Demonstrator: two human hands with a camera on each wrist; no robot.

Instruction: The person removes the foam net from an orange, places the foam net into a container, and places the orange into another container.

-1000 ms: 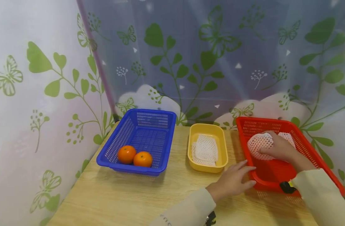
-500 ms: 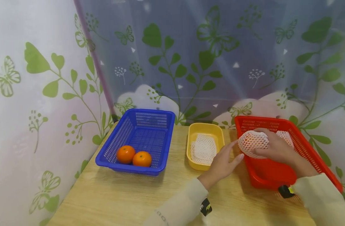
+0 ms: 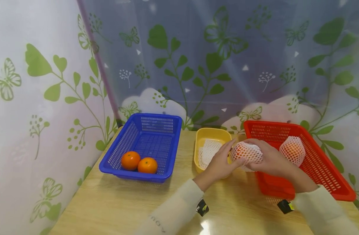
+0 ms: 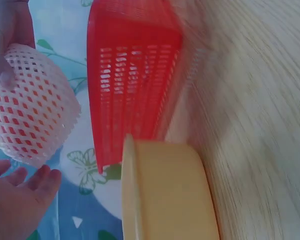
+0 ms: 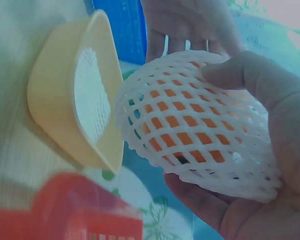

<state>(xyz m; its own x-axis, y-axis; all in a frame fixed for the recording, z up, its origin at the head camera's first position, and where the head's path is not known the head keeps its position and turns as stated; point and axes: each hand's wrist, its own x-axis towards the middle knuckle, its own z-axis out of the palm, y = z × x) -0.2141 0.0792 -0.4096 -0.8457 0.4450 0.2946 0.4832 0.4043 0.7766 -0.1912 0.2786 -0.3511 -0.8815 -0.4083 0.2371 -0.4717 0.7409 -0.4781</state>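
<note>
My right hand (image 3: 272,160) grips an orange in a white foam net (image 3: 247,153), held up between the yellow tray (image 3: 213,129) and the red basket (image 3: 273,187). In the right wrist view the thumb presses on the foam net (image 5: 190,117), with fingers underneath and orange peel showing through the mesh. My left hand (image 3: 217,168) is at the other end of the netted orange, thumb in front and fingers spread around it. The left wrist view shows the left hand (image 4: 17,205) with loosely bent fingertips close to the net's edge.
Another netted orange (image 3: 293,150) lies in the red basket. White foam nets (image 3: 209,150) lie flat in the yellow tray, partly behind my left hand. At left, a blue basket (image 3: 156,140) holds two bare oranges (image 3: 131,160). A patterned curtain (image 3: 182,65) hangs behind the wooden table (image 3: 120,209).
My right hand has lifted the netted orange out of the red basket and leftward. My left hand has moved left from the basket's rim to meet it. The second netted orange is now uncovered.
</note>
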